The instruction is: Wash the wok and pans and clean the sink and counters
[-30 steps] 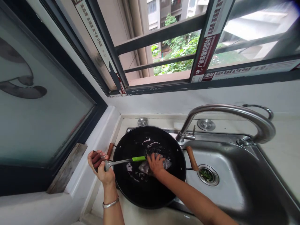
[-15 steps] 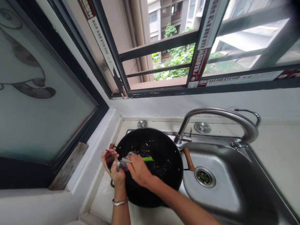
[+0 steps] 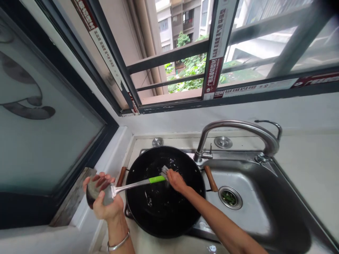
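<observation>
In my left hand (image 3: 106,203) is the metal bowl of a ladle (image 3: 132,185), my fingers wrapped round it beyond the wok's left edge. Its shaft reaches right across the black wok (image 3: 161,220) to a bright green grip. My right hand (image 3: 176,180) is closed on a crumpled greyish cloth (image 3: 164,171) at the end of that green grip; the grip's tip is hidden there. Wet, whitish patches glisten inside the wok, which has wooden side handles.
Right of the wok lies a steel sink (image 3: 251,220) with green scraps in its drain (image 3: 230,197). A curved faucet (image 3: 235,123) arches over it. Behind the counter is a barred window (image 3: 169,102); a frosted pane (image 3: 53,155) stands at left.
My left hand has moved left and down with the ladle, drawing its bowl out beyond the wok. My right hand has slid right along the shaft to the green end. The view has shifted slightly.
</observation>
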Motion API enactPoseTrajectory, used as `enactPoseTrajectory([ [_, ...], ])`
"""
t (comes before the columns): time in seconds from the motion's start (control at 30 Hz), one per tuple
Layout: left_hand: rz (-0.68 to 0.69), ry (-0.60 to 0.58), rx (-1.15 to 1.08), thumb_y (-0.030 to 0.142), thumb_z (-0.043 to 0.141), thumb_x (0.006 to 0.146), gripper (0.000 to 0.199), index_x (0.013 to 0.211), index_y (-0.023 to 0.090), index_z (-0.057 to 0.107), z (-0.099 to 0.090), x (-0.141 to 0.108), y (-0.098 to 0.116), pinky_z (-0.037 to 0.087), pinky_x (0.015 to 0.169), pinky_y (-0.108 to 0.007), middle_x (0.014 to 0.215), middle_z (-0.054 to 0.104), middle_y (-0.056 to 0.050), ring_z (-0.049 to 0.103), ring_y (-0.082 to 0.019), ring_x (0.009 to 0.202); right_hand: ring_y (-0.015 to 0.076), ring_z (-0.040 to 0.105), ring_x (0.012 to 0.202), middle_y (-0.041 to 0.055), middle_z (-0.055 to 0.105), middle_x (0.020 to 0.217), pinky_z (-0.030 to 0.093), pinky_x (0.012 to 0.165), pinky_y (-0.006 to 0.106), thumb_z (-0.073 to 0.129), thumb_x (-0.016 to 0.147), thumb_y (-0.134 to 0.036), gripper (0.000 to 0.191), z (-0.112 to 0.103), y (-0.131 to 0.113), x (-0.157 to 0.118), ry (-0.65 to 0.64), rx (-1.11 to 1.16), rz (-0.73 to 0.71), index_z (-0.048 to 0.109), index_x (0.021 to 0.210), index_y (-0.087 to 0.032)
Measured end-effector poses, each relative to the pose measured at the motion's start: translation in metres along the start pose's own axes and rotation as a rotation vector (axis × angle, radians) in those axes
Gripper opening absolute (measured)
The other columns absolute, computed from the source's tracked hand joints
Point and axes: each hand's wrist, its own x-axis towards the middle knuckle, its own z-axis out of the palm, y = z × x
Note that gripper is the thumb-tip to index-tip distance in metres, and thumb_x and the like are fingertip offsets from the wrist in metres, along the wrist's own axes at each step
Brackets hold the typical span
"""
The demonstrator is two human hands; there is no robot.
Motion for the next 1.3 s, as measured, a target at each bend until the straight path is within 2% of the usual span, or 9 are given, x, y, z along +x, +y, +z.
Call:
enactPoseTrajectory([
  [0.2,0.104,0.017,0.091,0.018,0.053,0.053,0.061,0.113,0.025,0.056,-0.002,0.001,-0.018,0.047,0.067,-0.029,0.092,0.062,0.000,0.059,-0.017,0.081,0.0396,0.026,0.143,0.0153,0.041,0.152,0.018,0.110,0.065,0.048,0.092,-0.025,0.046,0.047,0.007,-0.011,-0.151,-0.085,0.094,0.050,0.138,-0.021],
  [0.4,-0.016,0.073,0.017,0.022,0.054,0.059,0.057,0.116,0.030,0.052,-0.020,-0.003,-0.070,0.048,0.076,-0.035,0.092,0.060,0.002,0.061,-0.019,0.086,0.0231,0.064,0.105,0.0088,0.072,0.103,0.046,0.092,0.037,0.041,0.088,-0.009,0.038,0.051,0.004,-0.031,-0.306,0.047,-0.063,0.067,0.113,-0.022],
  [0.53,-0.121,0.123,-0.033,0.026,0.054,0.064,0.055,0.118,0.033,0.052,-0.033,-0.010,-0.090,0.048,0.082,-0.040,0.095,0.062,0.002,0.063,-0.021,0.091,0.0192,0.061,0.108,0.0067,0.067,0.116,0.047,0.095,0.035,0.030,0.096,-0.019,0.041,0.017,-0.011,-0.033,-0.007,0.280,-0.111,0.054,0.130,-0.024],
  [0.63,-0.187,0.072,-0.040,0.031,0.057,0.071,0.048,0.118,0.032,0.054,-0.030,-0.027,-0.097,0.048,0.084,-0.039,0.098,0.063,0.000,0.063,-0.021,0.094,0.0203,0.059,0.103,0.0078,0.063,0.115,0.048,0.096,0.039,0.035,0.098,-0.029,0.035,0.003,-0.058,-0.032,0.297,0.521,-0.223,0.054,0.128,-0.024],
  [0.73,-0.282,0.033,-0.083,0.035,0.057,0.078,0.042,0.120,0.031,0.056,-0.020,-0.047,-0.099,0.048,0.090,-0.041,0.105,0.064,-0.002,0.063,-0.021,0.098,0.0217,0.057,0.100,0.0102,0.061,0.110,0.047,0.094,0.041,0.035,0.099,-0.030,0.032,0.002,-0.109,-0.026,0.352,0.457,-0.275,0.059,0.119,-0.021],
  [0.83,-0.340,0.003,-0.155,0.040,0.056,0.081,0.040,0.120,0.031,0.059,-0.013,-0.057,-0.095,0.048,0.093,-0.041,0.106,0.066,-0.003,0.064,-0.020,0.097,0.0227,0.059,0.097,0.0117,0.064,0.102,0.046,0.092,0.040,0.029,0.100,-0.029,0.035,0.005,-0.126,-0.017,0.290,0.291,-0.235,0.061,0.107,-0.016],
  [1.17,-0.219,-0.143,-0.113,0.044,0.065,0.071,0.047,0.114,0.025,0.067,-0.027,-0.004,-0.059,0.052,0.070,-0.035,0.099,0.069,-0.005,0.065,-0.024,0.090,0.0223,0.068,0.094,0.0127,0.072,0.101,0.050,0.084,0.035,0.027,0.100,-0.028,0.037,0.018,-0.015,-0.005,-0.153,0.044,0.031,0.061,0.108,-0.017],
  [1.23,-0.230,-0.083,-0.085,0.042,0.065,0.071,0.047,0.115,0.025,0.066,-0.033,0.005,-0.057,0.051,0.066,-0.033,0.095,0.069,-0.004,0.065,-0.023,0.085,0.0283,0.064,0.109,0.0180,0.069,0.116,0.046,0.095,0.043,0.042,0.093,-0.023,0.031,0.015,0.005,-0.004,-0.196,0.016,0.053,0.062,0.115,-0.015],
  [1.3,-0.276,-0.039,-0.098,0.040,0.064,0.071,0.047,0.116,0.027,0.065,-0.038,0.009,-0.058,0.050,0.064,-0.031,0.094,0.070,-0.003,0.065,-0.021,0.081,0.0327,0.048,0.132,0.0194,0.054,0.140,0.033,0.110,0.051,0.055,0.081,-0.018,0.048,0.007,0.017,-0.007,-0.210,0.007,0.031,0.055,0.129,-0.014],
])
